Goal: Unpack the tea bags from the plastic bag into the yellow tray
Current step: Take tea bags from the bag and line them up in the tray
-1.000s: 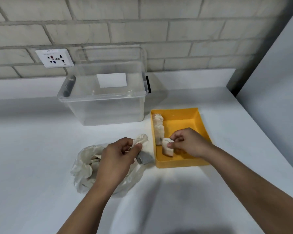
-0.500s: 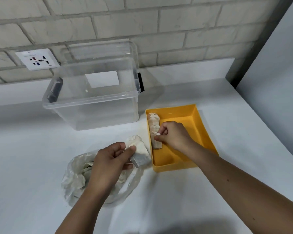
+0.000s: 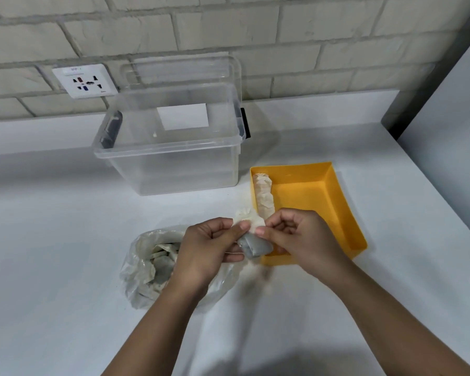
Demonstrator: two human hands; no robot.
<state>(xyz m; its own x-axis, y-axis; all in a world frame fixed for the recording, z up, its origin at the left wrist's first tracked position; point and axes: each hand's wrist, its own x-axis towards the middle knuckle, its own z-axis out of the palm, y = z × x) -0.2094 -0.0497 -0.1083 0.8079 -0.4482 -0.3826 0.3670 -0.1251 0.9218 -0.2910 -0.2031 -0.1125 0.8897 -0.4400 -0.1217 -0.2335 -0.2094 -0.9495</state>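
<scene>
- Head view: the left hand (image 3: 209,248) and the right hand (image 3: 301,240) both pinched one tea bag (image 3: 253,240) in a tight grip, just left of the yellow tray (image 3: 337,202).
- A row of tea bags (image 3: 263,196) lay along the tray's left wall.
- The plastic bag (image 3: 152,267) sat on the white surface (image 3: 52,253) under the left hand, with more tea bags inside.

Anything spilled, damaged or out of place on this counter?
Nothing stands out. Tea bags sit in a neat row along the yellow tray's left wall, the rest stay inside the plastic bag, and both hands hold one tea bag.
</scene>
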